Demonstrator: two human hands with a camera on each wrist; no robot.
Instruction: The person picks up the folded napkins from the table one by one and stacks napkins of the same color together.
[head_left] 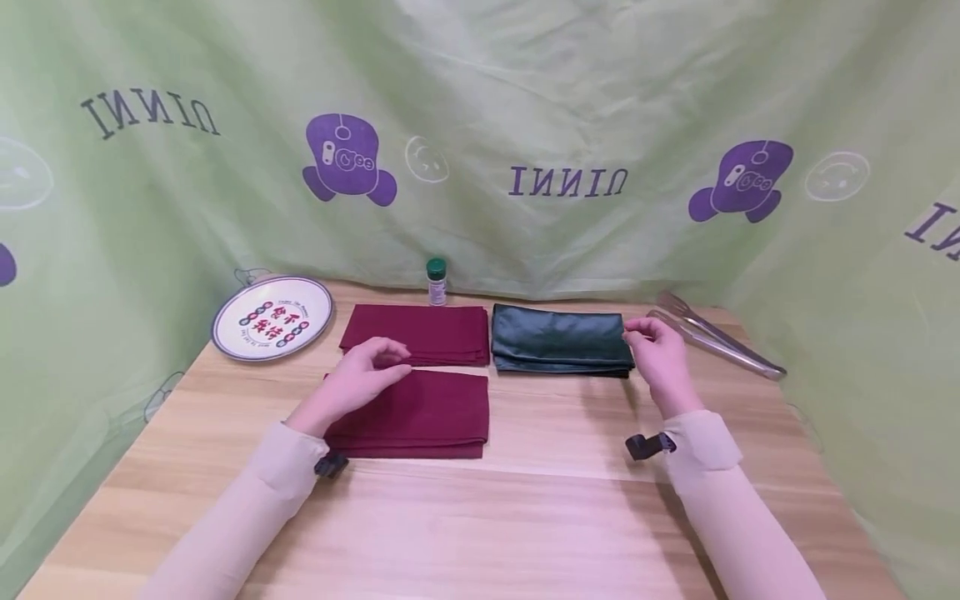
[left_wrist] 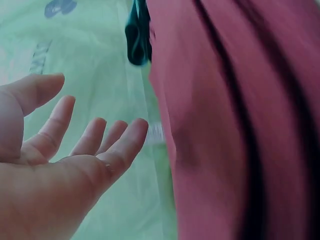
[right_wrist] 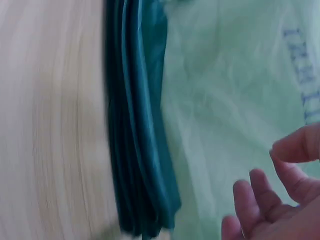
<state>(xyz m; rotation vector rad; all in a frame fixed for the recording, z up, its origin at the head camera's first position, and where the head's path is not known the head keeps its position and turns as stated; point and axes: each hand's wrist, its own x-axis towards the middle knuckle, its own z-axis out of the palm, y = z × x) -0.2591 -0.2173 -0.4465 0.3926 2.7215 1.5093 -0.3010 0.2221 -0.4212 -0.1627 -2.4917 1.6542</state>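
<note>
While the left hand (head_left: 362, 381) hovers, fingers spread, above folded burgundy cloths (head_left: 435, 408), the right hand (head_left: 663, 358), fingers loosely bent, near folded satiny dark-green fabric (head_left: 558, 337).

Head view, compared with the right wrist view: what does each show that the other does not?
Only the head view: the round white plate with red characters, the silver metal tongs, two folded burgundy cloths and the left hand.
Only the right wrist view: a close, edge-on look at the shiny dark green folded cloth.
Both: that cloth, the right hand, the wooden table and the pale green printed curtain.
</note>
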